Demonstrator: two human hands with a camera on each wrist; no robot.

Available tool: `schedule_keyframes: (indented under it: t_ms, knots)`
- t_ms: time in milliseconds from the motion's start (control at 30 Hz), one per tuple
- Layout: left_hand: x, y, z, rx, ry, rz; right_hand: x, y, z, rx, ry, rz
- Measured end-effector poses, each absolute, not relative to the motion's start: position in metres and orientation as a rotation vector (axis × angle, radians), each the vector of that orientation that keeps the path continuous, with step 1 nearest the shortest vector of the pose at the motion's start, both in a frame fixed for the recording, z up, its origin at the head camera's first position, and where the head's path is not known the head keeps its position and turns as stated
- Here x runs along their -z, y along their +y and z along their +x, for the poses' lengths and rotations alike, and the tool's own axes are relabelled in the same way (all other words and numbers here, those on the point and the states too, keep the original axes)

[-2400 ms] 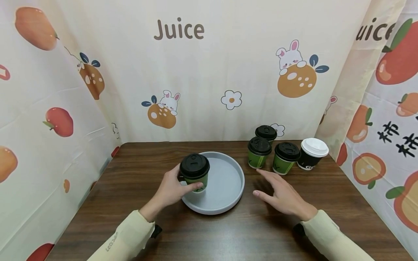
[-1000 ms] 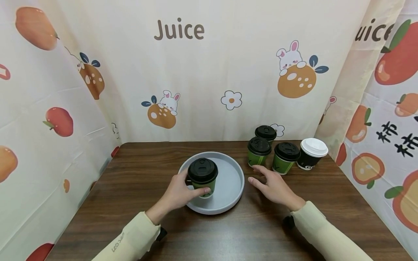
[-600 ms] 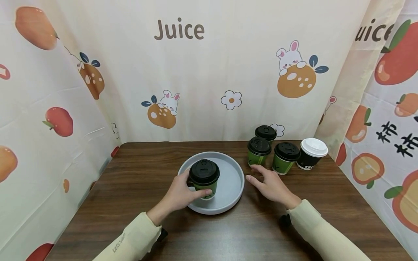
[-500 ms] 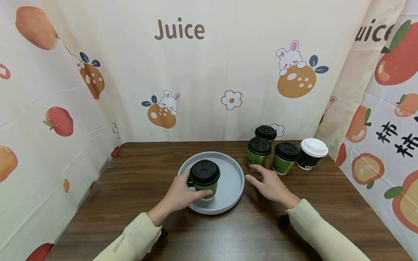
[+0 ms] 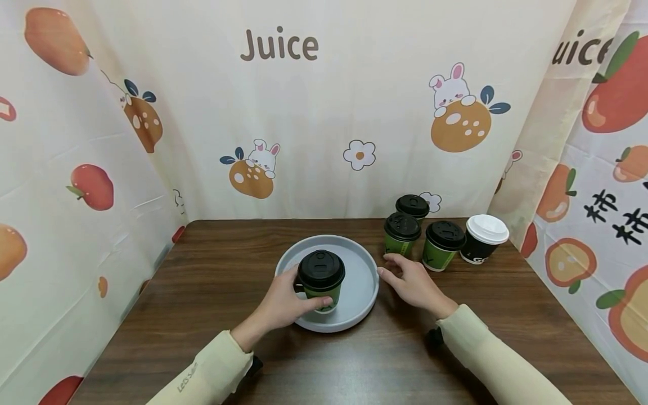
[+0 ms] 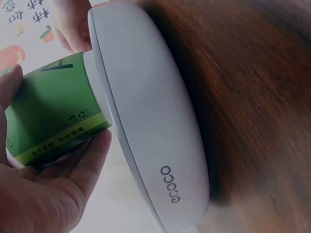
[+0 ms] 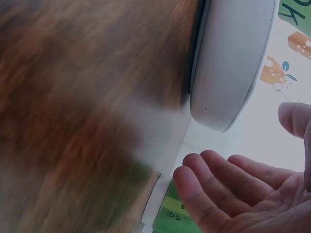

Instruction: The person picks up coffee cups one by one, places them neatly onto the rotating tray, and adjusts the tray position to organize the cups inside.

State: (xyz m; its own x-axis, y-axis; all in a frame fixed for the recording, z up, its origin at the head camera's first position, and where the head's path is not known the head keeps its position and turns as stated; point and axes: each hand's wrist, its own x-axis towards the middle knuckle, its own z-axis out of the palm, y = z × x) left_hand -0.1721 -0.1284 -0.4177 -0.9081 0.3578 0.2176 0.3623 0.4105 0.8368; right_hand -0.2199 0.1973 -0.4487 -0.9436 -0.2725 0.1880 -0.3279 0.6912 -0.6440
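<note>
From here I watch a wooden table (image 5: 364, 368) run from before the grey tray (image 5: 356, 278) to a fruit-printed curtain (image 5: 314, 107) behind it. The green cup (image 5: 321, 278) hides the tray's middle; beyond the tray, rightward, a rear cup (image 5: 412, 205) is partly covered. The left hand (image 5: 284, 299) grips the green cup over the tray, base contact unclear; the right hand (image 5: 412, 284), relaxed and holding nothing, is just right of the tray.

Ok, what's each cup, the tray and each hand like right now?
Held cup: lidded, upright
Left hand: gripping the held cup
Right hand: holding nothing
Other green cups: lidded, upright
White-lidded cup: lidded, upright
Tray: right side up, flat on the table
</note>
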Motion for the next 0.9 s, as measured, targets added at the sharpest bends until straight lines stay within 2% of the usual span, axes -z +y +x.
schedule_keyframes:
  t_ms: [900]
  knots:
    - [0.431, -0.117, -0.168, 1.476, -2.684, -0.687, 0.449, 0.189, -0.227, -1.14, -2.852, 0.475]
